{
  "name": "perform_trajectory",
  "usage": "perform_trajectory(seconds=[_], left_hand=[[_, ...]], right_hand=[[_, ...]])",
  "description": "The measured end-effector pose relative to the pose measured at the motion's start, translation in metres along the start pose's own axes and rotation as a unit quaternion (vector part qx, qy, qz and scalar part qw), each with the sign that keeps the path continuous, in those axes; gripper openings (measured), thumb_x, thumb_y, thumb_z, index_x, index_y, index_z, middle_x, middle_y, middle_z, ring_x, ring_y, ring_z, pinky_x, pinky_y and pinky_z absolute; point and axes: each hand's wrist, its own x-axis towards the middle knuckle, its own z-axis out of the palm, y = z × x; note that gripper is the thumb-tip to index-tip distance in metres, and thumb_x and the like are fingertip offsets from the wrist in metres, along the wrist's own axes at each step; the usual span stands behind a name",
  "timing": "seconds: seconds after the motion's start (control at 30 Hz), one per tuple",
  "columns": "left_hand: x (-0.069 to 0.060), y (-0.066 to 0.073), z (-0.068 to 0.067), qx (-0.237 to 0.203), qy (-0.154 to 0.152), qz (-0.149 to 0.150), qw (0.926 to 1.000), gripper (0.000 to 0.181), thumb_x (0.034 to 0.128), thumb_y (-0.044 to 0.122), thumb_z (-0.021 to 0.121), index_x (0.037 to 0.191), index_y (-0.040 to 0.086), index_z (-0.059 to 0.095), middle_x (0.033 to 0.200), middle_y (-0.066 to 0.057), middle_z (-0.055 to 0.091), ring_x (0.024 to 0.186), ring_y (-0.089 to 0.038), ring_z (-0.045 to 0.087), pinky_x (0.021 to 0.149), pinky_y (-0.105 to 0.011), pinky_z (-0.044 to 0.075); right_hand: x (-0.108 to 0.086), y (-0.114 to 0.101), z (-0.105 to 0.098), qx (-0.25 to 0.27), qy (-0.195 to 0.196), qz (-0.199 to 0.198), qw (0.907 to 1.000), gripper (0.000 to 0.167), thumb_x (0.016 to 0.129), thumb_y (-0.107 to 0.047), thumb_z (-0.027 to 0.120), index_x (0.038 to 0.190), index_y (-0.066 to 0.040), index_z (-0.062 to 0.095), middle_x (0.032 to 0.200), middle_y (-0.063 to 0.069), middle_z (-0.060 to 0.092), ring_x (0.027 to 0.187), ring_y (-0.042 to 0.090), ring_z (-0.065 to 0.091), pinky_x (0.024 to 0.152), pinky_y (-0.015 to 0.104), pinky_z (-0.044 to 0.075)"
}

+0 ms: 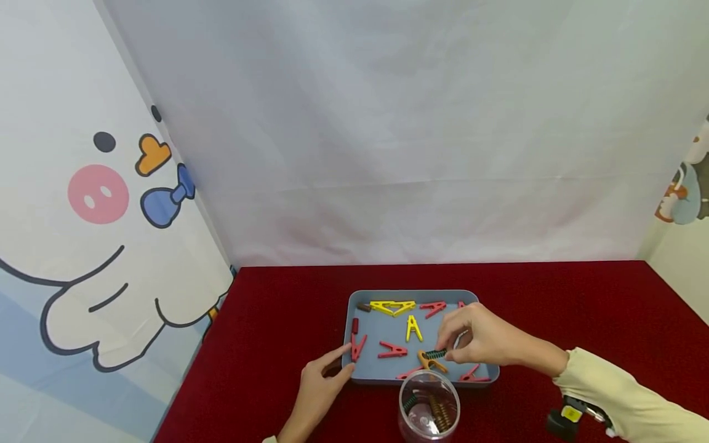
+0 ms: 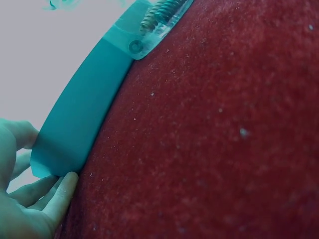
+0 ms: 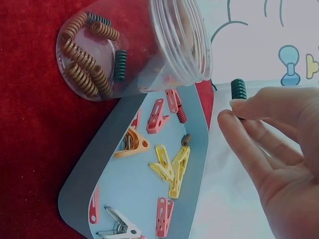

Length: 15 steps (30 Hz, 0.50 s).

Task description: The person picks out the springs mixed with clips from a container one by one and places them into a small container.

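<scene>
My right hand [image 1: 482,335] pinches a dark green coil spring [image 3: 239,89] between thumb and fingertips, above the right part of a grey-blue tray [image 1: 412,383]. Just below the spring in the head view lies an orange clip [image 1: 434,364]. With fairly straight fingers, my left hand [image 1: 321,387] touches the tray's near left corner, thumb and fingers spread along its outer walls. A clear plastic jar [image 1: 429,375] stands at the tray's front edge. Inside it are several brown springs [image 3: 79,54] and dark green springs [image 3: 120,65].
Several red clips [image 1: 393,350] and yellow clips [image 1: 413,328] lie spread in the tray, with a white clip [image 3: 119,226] too. A red spring [image 1: 355,326] and a brown spring [image 1: 363,307] lie near its left wall. The table has a red cloth [image 1: 277,320]; a pale curtain [image 1: 415,154] hangs behind.
</scene>
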Motion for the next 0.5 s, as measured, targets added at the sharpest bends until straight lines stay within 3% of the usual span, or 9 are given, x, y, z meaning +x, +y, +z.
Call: perform_trajectory(seconds=[0.5], left_hand=[[-0.001,0.0,0.0,0.002,0.004,-0.004,1.0,0.037,0.0851,0.022,0.071,0.122,0.017,0.067,0.124,-0.007,0.061,0.108,-0.02,0.059,0.073,-0.021,0.049]], right_hand=[[-0.008,-0.013,0.005,0.037,-0.013,0.0,0.9992,0.023,0.077,0.007,0.07,0.087,-0.014,0.075,0.085,-0.003,0.065,0.075,0.01,0.063,0.061,0.031,0.055]])
